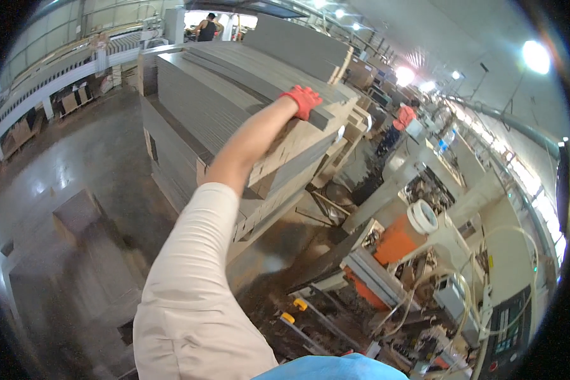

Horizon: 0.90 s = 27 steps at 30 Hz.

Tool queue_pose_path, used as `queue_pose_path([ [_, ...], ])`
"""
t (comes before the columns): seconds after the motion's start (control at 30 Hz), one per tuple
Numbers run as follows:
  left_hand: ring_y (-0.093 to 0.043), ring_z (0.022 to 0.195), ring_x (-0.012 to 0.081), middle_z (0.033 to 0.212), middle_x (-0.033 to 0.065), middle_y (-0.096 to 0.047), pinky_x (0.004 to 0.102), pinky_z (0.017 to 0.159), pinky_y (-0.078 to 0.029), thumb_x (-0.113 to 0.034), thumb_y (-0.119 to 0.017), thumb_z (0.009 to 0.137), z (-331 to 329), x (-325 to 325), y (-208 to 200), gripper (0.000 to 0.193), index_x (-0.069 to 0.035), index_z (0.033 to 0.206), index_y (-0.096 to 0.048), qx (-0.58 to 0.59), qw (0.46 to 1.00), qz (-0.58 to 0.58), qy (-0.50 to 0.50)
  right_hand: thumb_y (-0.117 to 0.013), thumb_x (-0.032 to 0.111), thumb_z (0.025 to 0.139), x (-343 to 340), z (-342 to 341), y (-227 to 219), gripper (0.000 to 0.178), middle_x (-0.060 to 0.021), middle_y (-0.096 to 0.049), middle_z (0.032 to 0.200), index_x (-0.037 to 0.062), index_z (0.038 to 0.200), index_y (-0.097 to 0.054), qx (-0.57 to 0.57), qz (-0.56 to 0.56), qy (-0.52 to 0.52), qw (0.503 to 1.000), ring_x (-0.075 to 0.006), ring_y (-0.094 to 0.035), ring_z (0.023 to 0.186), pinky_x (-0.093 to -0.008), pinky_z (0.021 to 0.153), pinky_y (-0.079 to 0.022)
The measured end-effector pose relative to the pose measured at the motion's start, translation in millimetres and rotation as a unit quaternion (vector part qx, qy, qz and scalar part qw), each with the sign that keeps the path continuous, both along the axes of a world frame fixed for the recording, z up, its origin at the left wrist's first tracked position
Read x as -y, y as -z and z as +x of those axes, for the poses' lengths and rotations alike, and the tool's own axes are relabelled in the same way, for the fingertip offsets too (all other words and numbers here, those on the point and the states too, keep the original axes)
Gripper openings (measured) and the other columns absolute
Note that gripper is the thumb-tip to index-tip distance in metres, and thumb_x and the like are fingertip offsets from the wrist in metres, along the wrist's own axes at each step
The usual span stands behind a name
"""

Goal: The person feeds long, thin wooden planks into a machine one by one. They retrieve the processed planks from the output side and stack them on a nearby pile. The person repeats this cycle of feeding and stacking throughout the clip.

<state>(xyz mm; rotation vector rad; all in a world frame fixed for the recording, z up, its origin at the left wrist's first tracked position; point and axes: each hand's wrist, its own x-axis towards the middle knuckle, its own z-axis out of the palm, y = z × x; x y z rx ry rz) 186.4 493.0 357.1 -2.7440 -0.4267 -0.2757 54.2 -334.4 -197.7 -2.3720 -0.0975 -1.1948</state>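
A: Factory hall, grey concrete floor (76, 158), lamps overhead. What's in hand?

B: My left hand (304, 100), in a red glove, is on top of the tall stack of grey boards (215, 101). Fingers are bent over the near edge of the top board (266, 73), pressed down on it. Can't tell if the grip wraps under it. My arm reaches up from the lower edge, in a cream sleeve (190, 285).

A: Right hand?

B: Not in view.

A: Around the stack?

B: Right of the stack, low down, sits an orange machine (392, 244) with a white roll (422, 216) on it, and cables and hoses. Past the stack's right corner, a person in a red top (402, 117) stands by a long line of equipment. Behind the stack, far back, another person in a dark top (207, 28) stands near a bright opening. Left of the stack, a low grey block (76, 212) lies on the floor, and a long conveyor rack (50, 76) runs along the wall.
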Motion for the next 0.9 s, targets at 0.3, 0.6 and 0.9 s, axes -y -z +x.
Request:
queue_pose_path([
  [0.3,-0.072,0.107,0.0356,0.11,0.0091,-0.076,0.0515,0.086,-0.057,-0.045,-0.087,0.073,5,-42,-12,0.052,-0.023,0.118,-0.072,0.046,0.983,-0.057,0.167,-0.07,0.019,0.102,-218,-50,-282,0.036,-0.0155,-0.069,0.123,0.0055,0.136,-0.065,-0.214,0.16,-0.195,0.944,-0.0293,-0.068,0.102,-0.0432,0.089,-0.056],
  [0.6,-0.07,0.104,0.0253,0.108,0.0027,-0.071,0.0444,0.088,-0.054,-0.036,-0.089,0.073,-99,164,23,0.055,-0.025,0.124,-0.069,0.103,0.883,-0.031,0.456,-0.057,0.032,0.11,-387,-17,-375,0.045,-0.0118,-0.065,0.132,0.0058,0.147,-0.054,-0.311,0.544,-0.593,0.506,-0.023,-0.061,0.119,-0.0372,0.105,-0.049],
  [0.9,-0.063,0.115,0.0333,0.116,0.009,-0.067,0.0521,0.103,-0.045,-0.016,-0.089,0.051,-150,82,91,0.072,-0.015,0.12,-0.068,0.27,0.894,0.015,0.358,-0.061,0.029,0.107,-305,6,-278,0.03,-0.0067,-0.072,0.115,0.009,0.129,-0.064,-0.204,0.695,-0.503,0.471,-0.0268,-0.072,0.094,-0.0322,0.077,-0.06],
])
